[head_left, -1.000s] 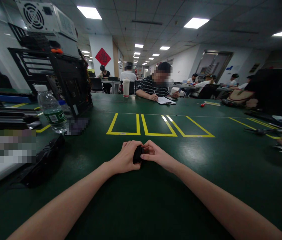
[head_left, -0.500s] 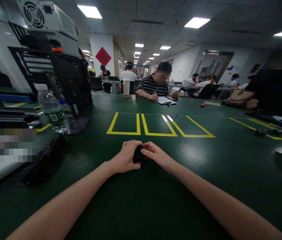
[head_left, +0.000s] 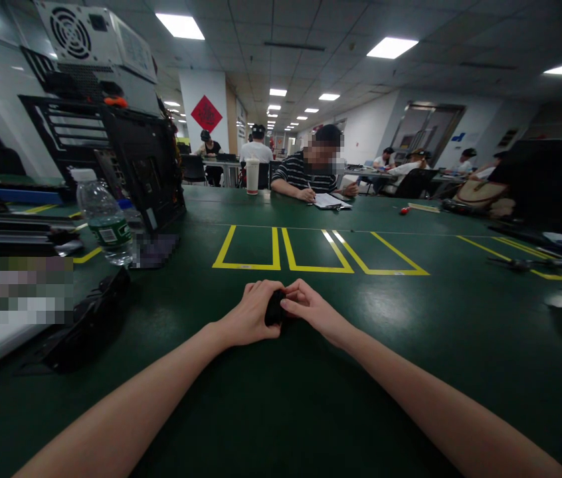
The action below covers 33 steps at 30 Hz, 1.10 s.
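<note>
Head camera view: a small black part (head_left: 274, 308) was located between the two hands, over the near area of the bench (head_left: 281, 411), directly in front of the wearer. Left hand (head_left: 251, 313): the grip was curved around the part, thumb on the near side and fingers on the far side, clamping it. Right hand (head_left: 313, 309): the grip was pinching the right edge of the part between thumb and fingertips. The exact form of the part was obscured by the fingers. Beyond the hands, yellow tape (head_left: 246, 267) marked three adjoining outlines on the bench surface. At left, a water bottle (head_left: 108, 232) with a green label stood near a black computer case (head_left: 149, 169); a silver unit (head_left: 131, 43) with a fan grille was positioned above the case. At the far side, a tall cup (head_left: 252, 178) stood near a seated person (head_left: 298, 174) in a striped top, who held a pen above a clipboard (head_left: 331, 201)
</note>
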Tool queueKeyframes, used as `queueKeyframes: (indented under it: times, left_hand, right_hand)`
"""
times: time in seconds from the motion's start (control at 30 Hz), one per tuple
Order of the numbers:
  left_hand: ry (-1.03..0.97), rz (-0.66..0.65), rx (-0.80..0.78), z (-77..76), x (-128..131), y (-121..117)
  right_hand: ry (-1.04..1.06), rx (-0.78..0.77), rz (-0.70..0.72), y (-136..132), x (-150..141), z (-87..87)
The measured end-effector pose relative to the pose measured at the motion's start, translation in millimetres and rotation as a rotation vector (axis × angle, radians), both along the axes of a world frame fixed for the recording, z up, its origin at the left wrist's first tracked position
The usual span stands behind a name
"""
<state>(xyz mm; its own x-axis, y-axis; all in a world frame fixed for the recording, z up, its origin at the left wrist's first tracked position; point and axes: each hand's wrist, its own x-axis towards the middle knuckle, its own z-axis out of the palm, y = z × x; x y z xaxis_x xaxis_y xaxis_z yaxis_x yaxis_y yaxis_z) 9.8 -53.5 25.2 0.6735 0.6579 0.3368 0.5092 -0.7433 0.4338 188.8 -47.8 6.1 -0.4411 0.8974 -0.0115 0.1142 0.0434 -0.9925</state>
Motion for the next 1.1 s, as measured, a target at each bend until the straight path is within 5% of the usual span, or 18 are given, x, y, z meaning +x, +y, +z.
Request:
queueKeyframes:
  times: [0.37, 0.67, 1.1]
  left_hand:
    - [-0.047, 0.028, 0.062, -21.1, 2.8, 9.9]
    - [-0.054, 0.027, 0.041, -20.1, 3.2, 9.1]
    - [-0.045, 0.005, 0.021, -15.9, 1.5, 8.4]
  right_hand:
    - [0.042, 0.012, 0.093, 2.0, 4.3, 1.7]
    - [0.017, -0.025, -0.028, 0.5, -2.2, -4.9]
    - [0.001, -0.008, 0.027, -0.3, 1.9, 0.6]
